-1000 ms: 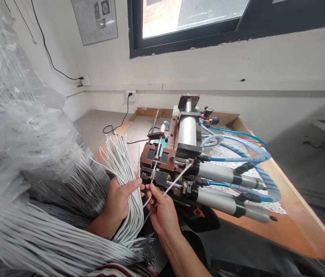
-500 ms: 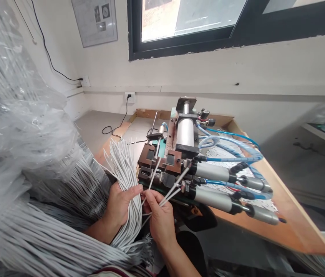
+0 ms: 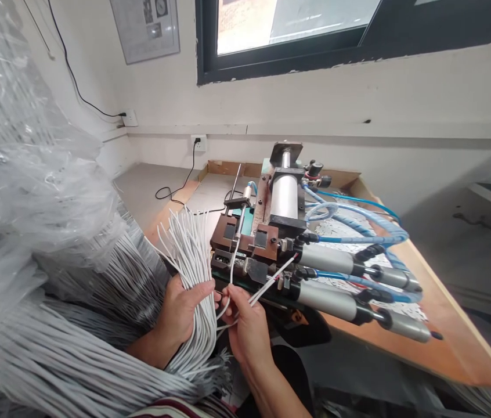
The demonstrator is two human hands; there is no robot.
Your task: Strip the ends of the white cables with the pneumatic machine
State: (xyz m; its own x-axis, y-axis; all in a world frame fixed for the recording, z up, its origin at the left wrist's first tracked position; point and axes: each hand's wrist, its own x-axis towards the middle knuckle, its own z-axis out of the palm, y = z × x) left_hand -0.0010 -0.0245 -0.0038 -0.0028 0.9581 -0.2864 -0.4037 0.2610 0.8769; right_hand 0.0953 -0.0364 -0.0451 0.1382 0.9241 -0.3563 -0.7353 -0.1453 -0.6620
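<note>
Now feeding: left hand (image 3: 180, 316) clamps the white wire bundle (image 3: 197, 290); right hand (image 3: 245, 331) fingers pinch loose wires (image 3: 267, 284) at the pneumatic stripping machine (image 3: 271, 244), lower centre. Next calls for straight insertion.

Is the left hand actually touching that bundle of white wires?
Touching. The head view shows the left hand wrapped around the wire bundle, its thumb pressed across the front strands and no gap between them.
</note>
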